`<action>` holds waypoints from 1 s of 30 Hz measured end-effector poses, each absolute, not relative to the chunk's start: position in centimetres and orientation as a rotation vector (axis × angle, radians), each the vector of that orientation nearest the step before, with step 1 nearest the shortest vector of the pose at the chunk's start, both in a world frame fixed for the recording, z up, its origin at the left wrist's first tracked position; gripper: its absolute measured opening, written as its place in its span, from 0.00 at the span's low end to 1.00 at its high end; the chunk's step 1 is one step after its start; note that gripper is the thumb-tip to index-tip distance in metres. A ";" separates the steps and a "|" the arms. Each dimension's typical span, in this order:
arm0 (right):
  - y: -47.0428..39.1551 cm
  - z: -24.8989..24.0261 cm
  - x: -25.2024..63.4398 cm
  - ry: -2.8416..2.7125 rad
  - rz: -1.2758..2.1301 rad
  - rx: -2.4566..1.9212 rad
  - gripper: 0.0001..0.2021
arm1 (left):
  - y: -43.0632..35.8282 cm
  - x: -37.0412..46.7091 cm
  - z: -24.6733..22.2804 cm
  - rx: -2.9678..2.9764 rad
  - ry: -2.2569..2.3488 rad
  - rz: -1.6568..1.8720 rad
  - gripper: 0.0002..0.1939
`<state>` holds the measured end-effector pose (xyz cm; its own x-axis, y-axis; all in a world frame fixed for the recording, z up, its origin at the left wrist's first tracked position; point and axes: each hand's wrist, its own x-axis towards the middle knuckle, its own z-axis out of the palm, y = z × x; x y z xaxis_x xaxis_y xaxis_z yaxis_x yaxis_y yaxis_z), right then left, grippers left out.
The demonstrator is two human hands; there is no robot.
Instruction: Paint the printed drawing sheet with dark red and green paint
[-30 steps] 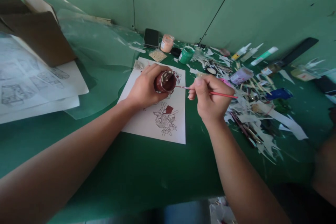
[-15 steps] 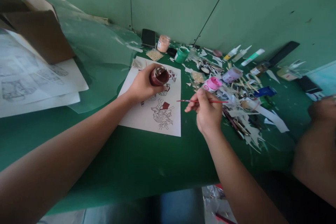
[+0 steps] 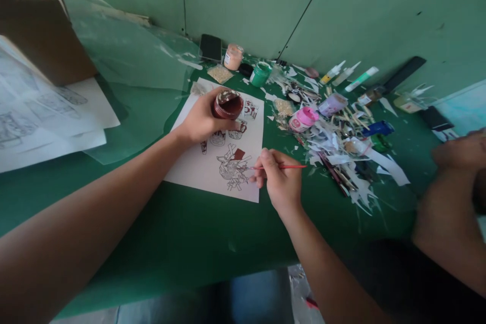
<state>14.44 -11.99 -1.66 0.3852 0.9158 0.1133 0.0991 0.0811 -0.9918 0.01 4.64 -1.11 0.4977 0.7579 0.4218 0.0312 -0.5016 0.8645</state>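
My left hand (image 3: 203,119) is wrapped round an open jar of dark red paint (image 3: 229,106), above the upper part of a printed sheet (image 3: 186,169). In my right hand (image 3: 279,174) a thin red paintbrush (image 3: 292,166) is pinched, its tip pointing left over the lower line drawing (image 3: 232,169). One patch of that drawing (image 3: 239,154) is dark red. Whether the brush tip touches the paper cannot be made out. Other small drawings on the sheet, partly coloured dark red, show below and right of the jar.
Paper scraps (image 3: 326,136) are heaped at the right, with a pink jar (image 3: 304,119), a purple jar (image 3: 332,105) and a blue jar (image 3: 379,128). Green (image 3: 260,74) and peach (image 3: 233,56) jars stand behind. A cardboard box (image 3: 45,40) lies left; another person's arm (image 3: 451,192) is right.
My right hand has moved left and down with the brush, from beside the sheet to over its lower drawing. My left hand still holds the jar. The view has shifted slightly.
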 end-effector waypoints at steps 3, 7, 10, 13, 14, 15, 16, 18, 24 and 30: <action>-12.0 -1.6 14.4 -1.005 0.745 -1.499 0.19 | 4.8 -0.1 -1.1 1.887 0.665 1.136 0.30; -11.9 -1.6 14.3 -0.977 0.726 -1.548 0.19 | 4.8 -0.2 -1.0 1.948 0.671 1.230 0.30; -11.8 -1.4 14.2 -0.978 0.725 -1.565 0.18 | 4.8 -0.1 -1.2 2.010 0.737 1.311 0.28; -11.8 -1.2 14.0 -0.982 0.716 -1.580 0.18 | 5.1 0.0 -1.4 2.071 0.773 1.340 0.26; -11.8 -1.1 14.0 -0.984 0.713 -1.584 0.18 | 5.2 0.0 -1.5 2.089 0.782 1.336 0.26; -11.8 -1.1 13.9 -0.986 0.710 -1.588 0.18 | 5.2 0.0 -1.6 2.108 0.792 1.333 0.26; -11.9 -1.1 13.9 -0.990 0.709 -1.593 0.18 | 5.2 0.0 -1.6 2.129 0.795 1.331 0.27; -11.9 -1.2 13.9 -1.005 0.707 -1.601 0.19 | 5.0 -0.1 -1.6 2.179 0.778 1.331 0.28; -12.0 -1.4 14.1 -1.037 0.676 -1.603 0.19 | 4.2 -0.1 -1.2 2.213 0.737 1.324 0.27; -12.0 -1.5 14.1 -1.046 0.664 -1.602 0.19 | 4.1 0.0 -1.0 2.172 0.731 1.301 0.27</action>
